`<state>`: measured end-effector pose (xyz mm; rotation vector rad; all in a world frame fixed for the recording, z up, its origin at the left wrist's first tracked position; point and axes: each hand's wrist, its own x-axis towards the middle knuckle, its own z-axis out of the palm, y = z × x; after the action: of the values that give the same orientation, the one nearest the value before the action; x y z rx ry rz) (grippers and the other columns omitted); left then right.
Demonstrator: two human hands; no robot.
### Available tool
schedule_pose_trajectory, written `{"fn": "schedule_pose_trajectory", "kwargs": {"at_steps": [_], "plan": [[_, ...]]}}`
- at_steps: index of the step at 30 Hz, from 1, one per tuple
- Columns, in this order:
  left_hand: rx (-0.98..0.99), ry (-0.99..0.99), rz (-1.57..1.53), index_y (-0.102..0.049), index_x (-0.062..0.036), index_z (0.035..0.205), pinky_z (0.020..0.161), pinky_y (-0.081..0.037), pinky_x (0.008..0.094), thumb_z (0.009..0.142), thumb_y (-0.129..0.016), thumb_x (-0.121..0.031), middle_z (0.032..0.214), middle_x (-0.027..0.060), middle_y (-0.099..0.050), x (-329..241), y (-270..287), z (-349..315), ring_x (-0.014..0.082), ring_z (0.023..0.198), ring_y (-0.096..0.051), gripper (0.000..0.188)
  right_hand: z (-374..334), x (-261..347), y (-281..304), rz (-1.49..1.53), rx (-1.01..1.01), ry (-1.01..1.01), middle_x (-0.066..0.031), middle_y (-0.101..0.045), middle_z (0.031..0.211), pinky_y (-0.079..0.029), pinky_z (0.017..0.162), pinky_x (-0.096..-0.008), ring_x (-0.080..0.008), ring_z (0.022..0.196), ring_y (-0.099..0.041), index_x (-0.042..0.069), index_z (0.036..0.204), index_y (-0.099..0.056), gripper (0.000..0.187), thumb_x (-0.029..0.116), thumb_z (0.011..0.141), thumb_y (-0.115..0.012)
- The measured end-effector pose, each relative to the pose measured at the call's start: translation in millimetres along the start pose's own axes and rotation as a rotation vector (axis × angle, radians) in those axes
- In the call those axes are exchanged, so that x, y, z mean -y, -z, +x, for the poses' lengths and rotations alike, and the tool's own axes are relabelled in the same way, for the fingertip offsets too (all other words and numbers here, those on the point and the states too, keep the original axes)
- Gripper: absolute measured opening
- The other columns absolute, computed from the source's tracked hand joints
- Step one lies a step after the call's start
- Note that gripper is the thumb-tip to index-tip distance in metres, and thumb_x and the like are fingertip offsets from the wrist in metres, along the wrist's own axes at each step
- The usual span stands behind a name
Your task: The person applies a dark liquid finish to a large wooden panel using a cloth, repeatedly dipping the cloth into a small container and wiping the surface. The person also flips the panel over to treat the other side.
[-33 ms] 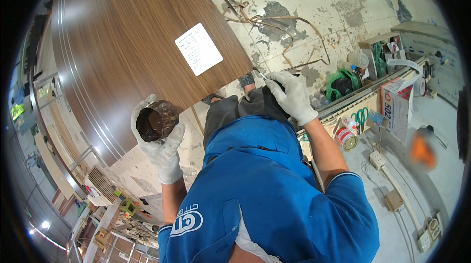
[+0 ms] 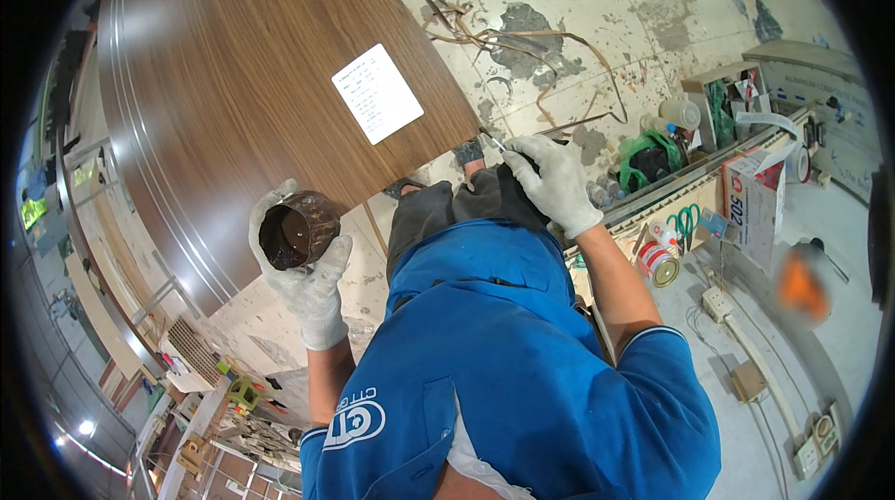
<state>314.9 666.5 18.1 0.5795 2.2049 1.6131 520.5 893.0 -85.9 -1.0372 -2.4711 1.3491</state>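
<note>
My left hand (image 2: 303, 300), in a whitish work glove, is wrapped round a brown-stained cup (image 2: 322, 220) with dark brown liquid inside. The cup is beside the near edge of a wood-grain panel (image 2: 252, 62). In my right hand (image 2: 552, 181), also gloved, is a thin, pale-handled small brush (image 2: 495, 141). Its dark tip is at the panel's right corner; whether it touches the edge I cannot tell. A white printed sheet (image 2: 378, 95) lies on the panel near its right edge.
Brown strips (image 2: 531, 34) lie tangled on the stained floor beyond the panel. Along the right, a bench (image 2: 774, 342) bears green-handled scissors (image 2: 688, 220), a red-and-white tin (image 2: 658, 262), a cardboard box (image 2: 753, 197) and a power strip (image 2: 718, 304). A green bag (image 2: 643, 160) sits beside it.
</note>
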Motion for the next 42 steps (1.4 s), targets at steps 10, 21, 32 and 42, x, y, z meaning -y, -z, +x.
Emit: {"fn": "schedule_pose_trajectory", "kwargs": {"at_steps": [10,21,32,42], "plan": [[0.004,-0.002,-0.005,-0.045,-0.0053,0.148,0.108,-0.050,0.0401,0.073,-0.091,-0.018,0.146,0.0187,-0.053,6,-2,5,0.0278,0.131,-0.056,0.089,3,-9,-3,-0.007,-0.045,-0.030,-0.0162,-0.073,0.101,-0.055,0.081,-0.0421,-0.0356,0.092,-0.070,0.003,0.105,-0.074,0.022,0.020,0.093,-0.067],[-0.002,-0.029,0.037,-0.045,-0.0062,0.148,0.110,-0.048,0.0398,0.072,-0.090,-0.019,0.145,0.0189,-0.053,2,-2,5,0.0279,0.131,-0.055,0.089,54,21,-10,0.194,-0.454,0.125,-0.0174,-0.069,0.096,-0.053,0.078,-0.0408,-0.0350,0.087,-0.068,0.003,0.102,-0.070,0.018,0.018,0.092,-0.072],[-0.022,-0.005,-0.050,-0.045,-0.0043,0.144,0.105,-0.052,0.0368,0.071,-0.088,-0.005,0.143,0.0149,-0.055,0,4,7,0.0247,0.126,-0.058,0.085,20,-78,2,-0.102,-0.554,-0.120,-0.0186,-0.071,0.098,-0.053,0.080,-0.0439,-0.0376,0.090,-0.068,0.003,0.105,-0.070,0.022,0.023,0.097,-0.069],[-0.041,-0.111,-0.073,-0.048,-0.0017,0.139,0.101,-0.055,0.0341,0.072,-0.085,0.003,0.136,0.0134,-0.056,-6,7,7,0.0224,0.119,-0.062,0.077,86,113,53,0.940,-0.342,0.114,-0.0009,-0.065,0.093,-0.048,0.078,-0.0238,-0.0083,0.085,-0.058,0.000,0.109,-0.065,0.019,0.018,0.101,-0.067]]}}
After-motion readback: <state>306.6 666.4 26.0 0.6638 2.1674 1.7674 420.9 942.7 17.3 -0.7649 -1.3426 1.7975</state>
